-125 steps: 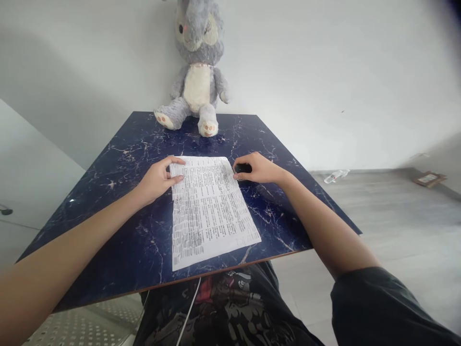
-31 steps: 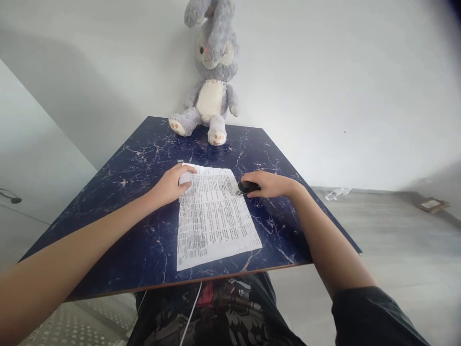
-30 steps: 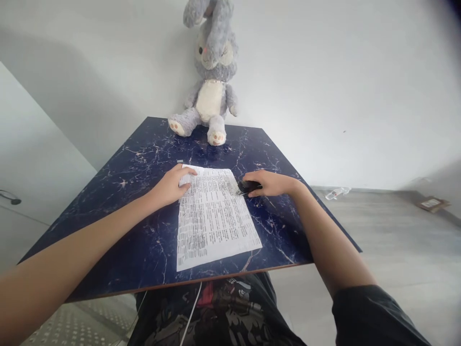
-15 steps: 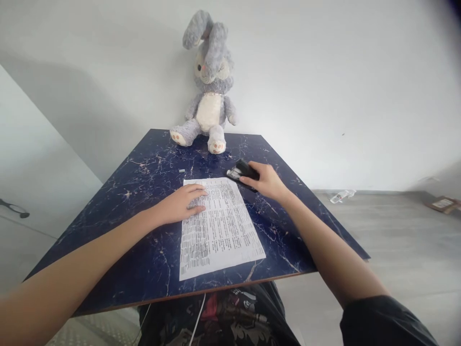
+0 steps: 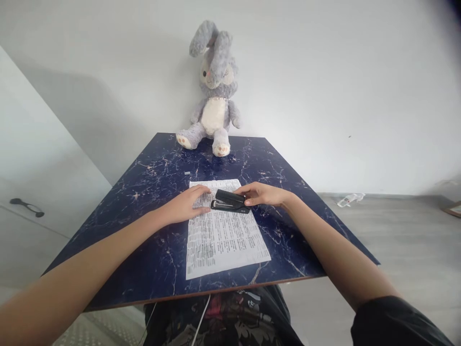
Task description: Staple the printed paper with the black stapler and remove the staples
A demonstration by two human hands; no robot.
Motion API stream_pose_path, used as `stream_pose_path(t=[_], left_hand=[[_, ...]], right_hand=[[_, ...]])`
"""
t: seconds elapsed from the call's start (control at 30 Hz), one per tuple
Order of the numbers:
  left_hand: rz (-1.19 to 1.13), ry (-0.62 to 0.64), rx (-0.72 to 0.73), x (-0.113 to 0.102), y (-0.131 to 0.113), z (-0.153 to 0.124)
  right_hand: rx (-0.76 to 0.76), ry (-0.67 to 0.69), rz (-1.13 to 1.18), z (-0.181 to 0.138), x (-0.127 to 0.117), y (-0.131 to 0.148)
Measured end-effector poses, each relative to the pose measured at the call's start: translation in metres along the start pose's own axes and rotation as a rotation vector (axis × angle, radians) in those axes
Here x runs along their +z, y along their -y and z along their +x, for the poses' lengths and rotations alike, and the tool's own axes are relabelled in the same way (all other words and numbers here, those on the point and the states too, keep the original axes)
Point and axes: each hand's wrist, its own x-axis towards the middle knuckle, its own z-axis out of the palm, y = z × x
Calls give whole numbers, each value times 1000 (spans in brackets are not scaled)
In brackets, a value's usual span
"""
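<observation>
A black stapler (image 5: 230,202) is over the upper part of a printed sheet of paper (image 5: 226,240), its jaw facing left. My right hand (image 5: 264,194) grips its rear end between thumb and fingers. At the paper's upper left edge lies my left hand (image 5: 187,204), fingers and thumb spread apart, close to the stapler's front end. Whether those fingertips touch the stapler I cannot tell. The sheet lies flat, lines of small dark print covering it. Part of its upper area is hidden by the stapler and my hands.
The blue marbled table (image 5: 144,250) holds a grey plush rabbit (image 5: 215,115) against the wall at its far end. A small box of staples or similar light block (image 5: 187,173) lies beyond the paper. A clear plastic item (image 5: 351,199) is on the floor at right.
My right hand has brought the stapler left and nearer, from beside the paper's top right corner to over the sheet. My left hand stays by the paper's left edge. The view has shifted slightly.
</observation>
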Motion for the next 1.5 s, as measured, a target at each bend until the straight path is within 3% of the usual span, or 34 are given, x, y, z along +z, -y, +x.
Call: stream_pose_path(t=[0.13, 0.3, 0.37, 0.53, 0.63, 0.73, 0.8, 0.87, 0.93, 1.03, 1.37, 1.5], left_hand=[[-10, 3, 0, 1, 2, 0], [-5, -8, 8, 1, 2, 1], [-10, -2, 4, 0, 1, 0], [-84, 4, -23, -1, -1, 0], [-261, -204, -46, -3, -2, 1], [-648, -426, -134, -6, -4, 3], [-932, -390, -217, -6, -6, 4], [-1139, -247, -279, -6, -7, 4], [-1237, -147, -320, -4, -7, 5], [-1265, -175, -345, 0, -5, 6], [-1239, -193, -490, 3, 1, 7], [-1251, -190, -480, 3, 1, 7]], right_hand=[[13, 7, 106, 1, -5, -11], [-18, 1, 81, 3, -3, -13], [-50, -10, -9, 3, 1, -10], [-149, -155, -478, 13, 20, -5], [-222, -272, -615, 19, 32, -8], [-400, -450, -780, 23, 41, -9], [-495, -572, -983, 25, 47, -9], [-547, -640, -1208, 26, 51, -7], [-581, -656, -1388, 26, 55, -4], [-601, -618, -1563, 24, 58, 0], [-643, -580, -1731, 26, 61, 2], [-624, -560, -1680, 25, 64, 2]])
